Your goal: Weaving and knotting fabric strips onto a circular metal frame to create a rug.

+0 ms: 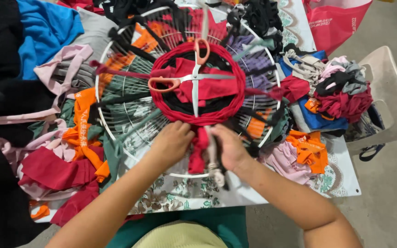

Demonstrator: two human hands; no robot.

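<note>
Weaving is under way: at the near edge of the round white wire frame (116,133), the left hand (171,142) and right hand (228,147) both clench a red fabric strip (198,151); orange-handled scissors (180,81) lie at its centre.

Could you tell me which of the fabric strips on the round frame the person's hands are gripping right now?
It is the red strip at the frame's near edge, pinched between the left hand and right hand; the other strips lie untouched.

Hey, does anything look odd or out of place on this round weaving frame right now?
The orange-handled scissors lie open across the red woven centre, right on the work. Both hands, left hand and right hand, work just below them.
</note>
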